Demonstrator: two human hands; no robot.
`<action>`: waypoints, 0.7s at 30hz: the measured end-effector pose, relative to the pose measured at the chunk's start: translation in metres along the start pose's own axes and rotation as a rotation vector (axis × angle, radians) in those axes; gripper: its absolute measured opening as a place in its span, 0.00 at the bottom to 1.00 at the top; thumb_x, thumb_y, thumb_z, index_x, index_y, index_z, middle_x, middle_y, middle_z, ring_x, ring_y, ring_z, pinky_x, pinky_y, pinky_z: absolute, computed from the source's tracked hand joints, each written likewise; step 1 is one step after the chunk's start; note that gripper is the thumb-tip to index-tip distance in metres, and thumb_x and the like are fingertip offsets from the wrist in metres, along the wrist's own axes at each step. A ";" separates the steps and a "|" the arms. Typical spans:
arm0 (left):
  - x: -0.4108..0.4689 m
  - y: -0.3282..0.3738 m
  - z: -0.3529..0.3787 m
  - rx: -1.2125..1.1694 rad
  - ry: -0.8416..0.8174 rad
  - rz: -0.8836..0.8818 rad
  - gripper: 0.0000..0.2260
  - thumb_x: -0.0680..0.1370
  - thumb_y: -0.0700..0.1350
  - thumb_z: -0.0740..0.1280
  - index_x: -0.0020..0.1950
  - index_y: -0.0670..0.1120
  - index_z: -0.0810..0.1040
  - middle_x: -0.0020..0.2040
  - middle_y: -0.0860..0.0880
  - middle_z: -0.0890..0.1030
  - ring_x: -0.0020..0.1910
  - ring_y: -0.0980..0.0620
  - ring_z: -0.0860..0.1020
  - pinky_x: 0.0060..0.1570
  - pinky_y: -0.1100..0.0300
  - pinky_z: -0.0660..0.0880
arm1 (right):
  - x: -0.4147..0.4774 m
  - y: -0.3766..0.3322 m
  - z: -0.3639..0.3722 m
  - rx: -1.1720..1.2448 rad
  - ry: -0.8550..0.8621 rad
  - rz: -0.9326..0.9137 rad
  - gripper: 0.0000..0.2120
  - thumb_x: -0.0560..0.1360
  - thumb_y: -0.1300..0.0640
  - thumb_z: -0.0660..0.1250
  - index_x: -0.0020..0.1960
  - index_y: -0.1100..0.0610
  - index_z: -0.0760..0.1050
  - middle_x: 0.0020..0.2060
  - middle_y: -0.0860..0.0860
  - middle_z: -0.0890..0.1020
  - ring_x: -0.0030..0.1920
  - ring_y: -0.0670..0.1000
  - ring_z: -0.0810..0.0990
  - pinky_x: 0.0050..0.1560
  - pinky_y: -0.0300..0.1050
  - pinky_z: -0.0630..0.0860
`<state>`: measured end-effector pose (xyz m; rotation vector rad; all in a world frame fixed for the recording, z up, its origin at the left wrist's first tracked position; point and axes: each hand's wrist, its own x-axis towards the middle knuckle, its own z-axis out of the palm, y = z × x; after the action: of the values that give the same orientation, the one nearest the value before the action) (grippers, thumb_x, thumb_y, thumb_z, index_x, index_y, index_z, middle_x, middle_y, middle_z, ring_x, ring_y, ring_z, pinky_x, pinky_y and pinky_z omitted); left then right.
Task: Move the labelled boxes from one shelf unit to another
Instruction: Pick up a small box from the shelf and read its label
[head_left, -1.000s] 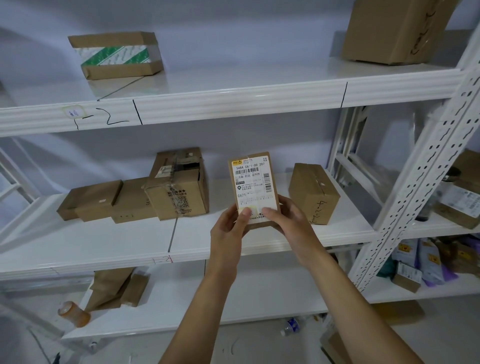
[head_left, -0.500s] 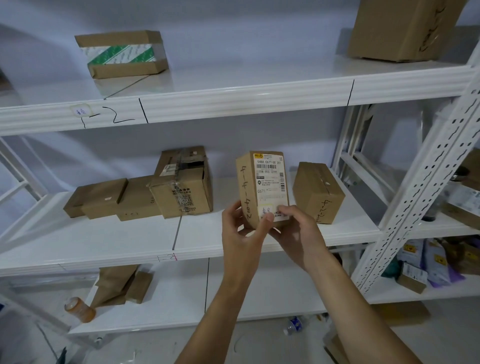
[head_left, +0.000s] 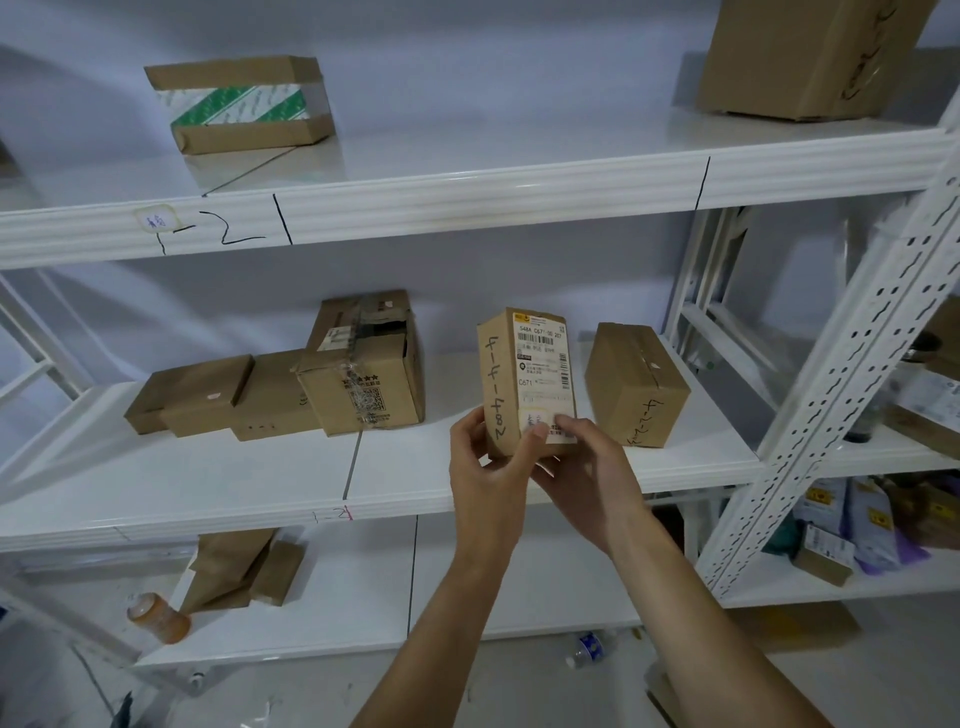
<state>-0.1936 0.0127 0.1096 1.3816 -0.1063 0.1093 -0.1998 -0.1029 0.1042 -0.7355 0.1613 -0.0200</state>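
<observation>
Box (head_left: 524, 379) upright, both hands (head_left: 485, 467) (head_left: 589, 467) gripping its lower end; looks light, stiff (cardboard): hold the sides.

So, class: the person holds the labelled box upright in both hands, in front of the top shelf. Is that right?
Not quite. The head view shows the labelled box held upright by the left hand and right hand in front of the middle shelf, not the top one.
</observation>
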 end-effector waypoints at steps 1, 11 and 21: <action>0.003 0.000 -0.002 -0.017 -0.005 -0.022 0.21 0.77 0.43 0.76 0.68 0.46 0.76 0.60 0.49 0.85 0.60 0.50 0.84 0.52 0.64 0.82 | 0.001 0.001 0.000 -0.026 0.013 -0.006 0.17 0.79 0.60 0.64 0.67 0.61 0.76 0.62 0.61 0.84 0.65 0.60 0.82 0.65 0.54 0.77; 0.017 0.001 -0.017 -0.257 -0.118 -0.301 0.14 0.84 0.48 0.66 0.66 0.45 0.83 0.60 0.44 0.87 0.63 0.44 0.84 0.67 0.47 0.79 | 0.002 0.013 0.014 -0.608 0.190 -0.283 0.23 0.75 0.49 0.75 0.68 0.53 0.76 0.60 0.48 0.85 0.61 0.48 0.85 0.63 0.46 0.81; 0.020 -0.003 -0.023 -0.569 -0.260 -0.520 0.27 0.83 0.57 0.62 0.78 0.45 0.72 0.77 0.36 0.72 0.78 0.36 0.69 0.79 0.42 0.63 | -0.022 0.034 0.040 -0.943 0.333 -0.638 0.33 0.72 0.43 0.76 0.70 0.51 0.65 0.61 0.46 0.80 0.57 0.45 0.83 0.54 0.41 0.84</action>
<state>-0.1735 0.0349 0.1048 0.8123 0.0103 -0.5030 -0.2171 -0.0491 0.1133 -1.7020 0.2503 -0.7176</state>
